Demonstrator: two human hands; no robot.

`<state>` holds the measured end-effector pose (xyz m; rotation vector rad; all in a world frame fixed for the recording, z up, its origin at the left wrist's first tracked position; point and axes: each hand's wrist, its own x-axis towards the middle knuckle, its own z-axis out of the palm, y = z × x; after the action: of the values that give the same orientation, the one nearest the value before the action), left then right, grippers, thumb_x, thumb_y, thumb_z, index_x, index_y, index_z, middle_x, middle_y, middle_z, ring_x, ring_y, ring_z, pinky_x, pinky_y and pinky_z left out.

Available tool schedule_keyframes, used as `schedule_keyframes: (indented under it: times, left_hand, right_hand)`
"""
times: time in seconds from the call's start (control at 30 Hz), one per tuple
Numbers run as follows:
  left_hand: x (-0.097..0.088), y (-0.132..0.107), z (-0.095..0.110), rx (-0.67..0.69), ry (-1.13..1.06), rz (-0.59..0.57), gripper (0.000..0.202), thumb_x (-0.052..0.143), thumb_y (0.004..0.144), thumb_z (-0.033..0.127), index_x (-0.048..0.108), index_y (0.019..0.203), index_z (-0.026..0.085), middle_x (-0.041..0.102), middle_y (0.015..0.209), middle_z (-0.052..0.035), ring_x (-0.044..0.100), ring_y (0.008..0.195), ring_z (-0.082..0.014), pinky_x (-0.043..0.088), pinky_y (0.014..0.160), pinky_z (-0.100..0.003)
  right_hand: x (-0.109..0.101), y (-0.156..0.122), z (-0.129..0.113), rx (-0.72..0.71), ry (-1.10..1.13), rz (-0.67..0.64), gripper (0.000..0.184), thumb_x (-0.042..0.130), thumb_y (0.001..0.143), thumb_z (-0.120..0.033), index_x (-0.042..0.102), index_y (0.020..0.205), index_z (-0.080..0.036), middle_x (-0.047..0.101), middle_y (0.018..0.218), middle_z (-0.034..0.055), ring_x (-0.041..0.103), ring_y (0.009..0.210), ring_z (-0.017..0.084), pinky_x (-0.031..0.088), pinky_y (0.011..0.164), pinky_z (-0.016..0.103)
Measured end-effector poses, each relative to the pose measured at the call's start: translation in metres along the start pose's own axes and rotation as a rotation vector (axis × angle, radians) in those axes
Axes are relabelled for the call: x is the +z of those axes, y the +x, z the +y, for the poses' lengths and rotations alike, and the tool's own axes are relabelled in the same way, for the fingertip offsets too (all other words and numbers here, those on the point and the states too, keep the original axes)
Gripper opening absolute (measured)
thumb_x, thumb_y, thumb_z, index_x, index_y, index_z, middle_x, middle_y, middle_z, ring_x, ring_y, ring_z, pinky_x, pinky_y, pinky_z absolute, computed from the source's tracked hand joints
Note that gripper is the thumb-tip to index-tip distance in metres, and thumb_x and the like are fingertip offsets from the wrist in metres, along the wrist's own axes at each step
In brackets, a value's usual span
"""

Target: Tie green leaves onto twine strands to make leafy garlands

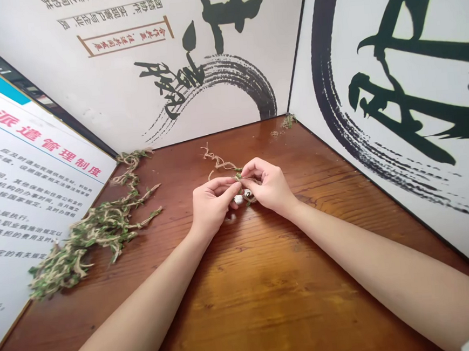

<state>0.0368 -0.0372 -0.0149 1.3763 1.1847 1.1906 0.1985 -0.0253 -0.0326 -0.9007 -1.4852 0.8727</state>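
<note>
My left hand (211,205) and my right hand (270,186) meet over the table, thumb and fingers of each pinched together. Between their fingertips is a thin tan twine with green leaf bits (238,177). A loose, kinked end of the twine (220,161) trails away on the tabletop beyond the hands. Just beneath the fingers show small round white pieces (238,199); the hands partly cover them, and I cannot tell what they are or whether they are attached to the twine.
On the left of the brown wooden table (244,293) lies a tangled heap of twine with green leaves (100,226). A small tuft of green bits (288,120) sits in the far corner. Upright printed panels (221,106) border the table at the left, back and right.
</note>
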Motion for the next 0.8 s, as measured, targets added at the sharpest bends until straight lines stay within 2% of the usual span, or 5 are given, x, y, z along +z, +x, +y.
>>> schedule_keyframes:
  times: [0.2, 0.47, 0.6, 0.7, 0.8]
  left_hand:
    - [-0.0008, 0.0030, 0.0023, -0.068, -0.123, 0.022, 0.032, 0.078, 0.070, 0.036, 0.072, 0.088, 0.010, 0.072, 0.070, -0.0096, 0.056, 0.041, -0.0113, 0.036, 0.037, -0.018]
    - [0.0020, 0.0028, 0.0048, -0.074, -0.035, 0.024, 0.034, 0.077, 0.072, 0.038, 0.073, 0.090, 0.009, 0.070, 0.066, -0.0077, 0.053, 0.039, -0.0097, 0.036, 0.035, -0.019]
    - [-0.0001, 0.0033, 0.0031, -0.086, -0.036, 0.014, 0.037, 0.081, 0.072, 0.040, 0.074, 0.091, 0.008, 0.072, 0.070, -0.0097, 0.055, 0.040, -0.0100, 0.036, 0.036, -0.019]
    - [-0.0012, 0.0031, 0.0022, -0.083, -0.042, 0.007, 0.040, 0.083, 0.071, 0.042, 0.074, 0.092, 0.009, 0.073, 0.073, -0.0109, 0.057, 0.042, -0.0107, 0.038, 0.037, -0.019]
    - [-0.0007, 0.0018, 0.0028, -0.080, -0.015, 0.003, 0.041, 0.083, 0.073, 0.043, 0.075, 0.094, 0.009, 0.074, 0.076, -0.0112, 0.059, 0.044, -0.0112, 0.041, 0.039, -0.019]
  right_hand:
    - [0.0007, -0.0012, 0.0004, -0.016, -0.031, -0.045, 0.014, 0.066, 0.087, -0.028, 0.057, 0.094, -0.019, 0.068, 0.082, 0.0019, 0.065, 0.074, 0.015, 0.050, 0.070, 0.029]
    - [-0.0002, -0.0024, 0.0007, -0.041, -0.052, -0.037, 0.014, 0.067, 0.086, -0.026, 0.058, 0.095, -0.019, 0.066, 0.077, 0.0003, 0.061, 0.068, 0.013, 0.048, 0.067, 0.027]
    - [-0.0010, -0.0025, 0.0020, -0.067, -0.053, -0.019, 0.011, 0.066, 0.087, -0.027, 0.060, 0.092, -0.019, 0.069, 0.083, 0.0018, 0.063, 0.072, 0.014, 0.049, 0.068, 0.028]
    - [-0.0010, -0.0016, 0.0025, -0.039, -0.035, -0.005, 0.011, 0.066, 0.087, -0.027, 0.060, 0.092, -0.019, 0.070, 0.084, 0.0025, 0.066, 0.075, 0.015, 0.051, 0.070, 0.029]
    - [-0.0008, -0.0006, 0.0017, 0.003, -0.014, -0.009, 0.012, 0.066, 0.086, -0.026, 0.059, 0.092, -0.019, 0.070, 0.078, 0.0016, 0.065, 0.069, 0.015, 0.049, 0.067, 0.029]
